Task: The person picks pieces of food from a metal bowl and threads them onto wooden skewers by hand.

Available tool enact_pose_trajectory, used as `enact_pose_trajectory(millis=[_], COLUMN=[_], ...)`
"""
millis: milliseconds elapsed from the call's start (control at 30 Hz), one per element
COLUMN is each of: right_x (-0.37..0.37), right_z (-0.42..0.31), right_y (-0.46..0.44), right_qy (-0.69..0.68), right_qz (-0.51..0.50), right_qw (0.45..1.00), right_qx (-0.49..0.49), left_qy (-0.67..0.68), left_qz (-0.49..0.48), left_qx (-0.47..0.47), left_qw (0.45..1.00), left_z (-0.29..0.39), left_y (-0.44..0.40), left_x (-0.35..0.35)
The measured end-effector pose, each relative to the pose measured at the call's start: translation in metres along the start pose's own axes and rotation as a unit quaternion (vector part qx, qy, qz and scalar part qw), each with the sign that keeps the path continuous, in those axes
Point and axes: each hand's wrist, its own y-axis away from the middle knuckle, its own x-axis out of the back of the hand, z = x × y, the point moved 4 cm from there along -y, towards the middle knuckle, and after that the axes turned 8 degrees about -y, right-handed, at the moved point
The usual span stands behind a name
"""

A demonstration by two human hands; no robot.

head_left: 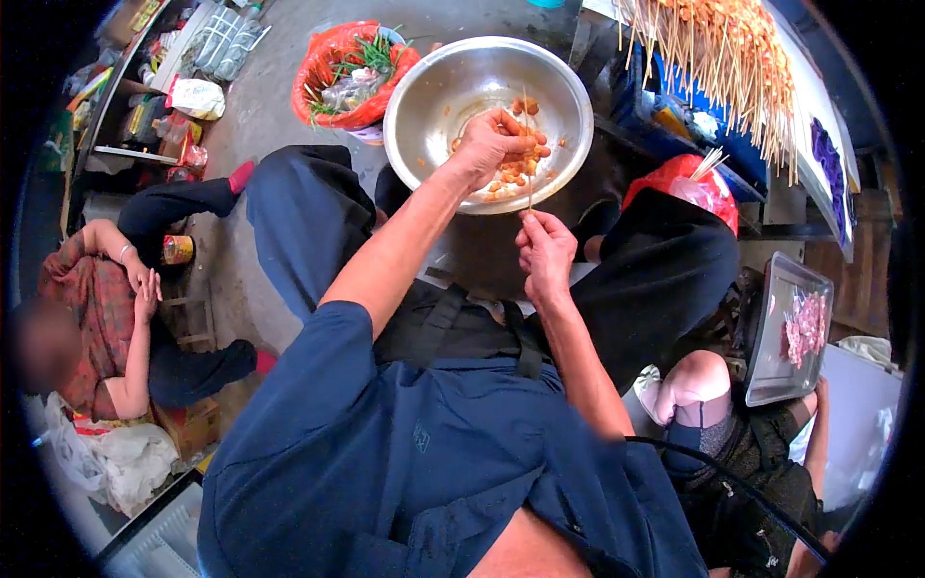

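A wide steel bowl sits between my knees, with orange-coated meat pieces in its bottom. My left hand is over the bowl, its fingers closed around a piece of the coated meat at a thin wooden skewer. The skewer stands nearly upright in the view, its tip showing above my left fingers. My right hand, just outside the near rim, pinches the skewer's lower end.
Many loaded skewers lie on a board at upper right. A red bag with sticks is by my right knee. A red-lined bucket holds greens. One person sits left; another, lower right, touches a metal tray.
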Motion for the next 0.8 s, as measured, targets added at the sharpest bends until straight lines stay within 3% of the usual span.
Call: enact_pose_trajectory(millis=[200,333,400,500,600,633,667,733,800], right_x=[0.002,0.009,0.01,0.01,0.014,0.014,0.014,0.016,0.017], right_z=[-0.005,-0.009,-0.011,-0.012,-0.01,-0.009,-0.009,-0.008,-0.007], right_y=[-0.002,-0.003,-0.002,-0.001,-0.001,-0.001,0.0,0.002,0.002], right_qy=[-0.001,-0.019,-0.038,-0.026,-0.024,-0.023,-0.019,-0.015,-0.015], right_qz=[0.009,0.034,0.023,0.027,0.027,0.028,0.032,0.038,0.032], right_qw=[1.0,0.999,0.999,0.999,0.999,0.999,0.999,0.999,0.999], right_qx=[-0.002,0.018,0.031,0.033,0.029,0.03,0.026,0.024,0.022], left_qy=[-0.02,-0.208,-0.26,-0.469,-0.647,-0.654,-0.654,-0.704,-0.708], left_qz=[-0.024,0.131,0.13,0.066,-0.006,-0.021,-0.022,-0.056,-0.059], left_qx=[0.039,-0.042,-0.034,-0.01,-0.091,-0.041,-0.041,-0.077,-0.047], left_qw=[0.999,0.969,0.956,0.881,0.757,0.755,0.755,0.703,0.702], left_z=[0.003,0.025,0.018,-0.001,-0.018,-0.027,-0.03,-0.038,-0.044], left_y=[-0.017,-0.037,-0.041,-0.044,-0.039,-0.041,-0.043,-0.044,-0.043], left_x=[0.01,0.058,0.067,0.058,0.035,0.034,0.034,0.029,0.029])
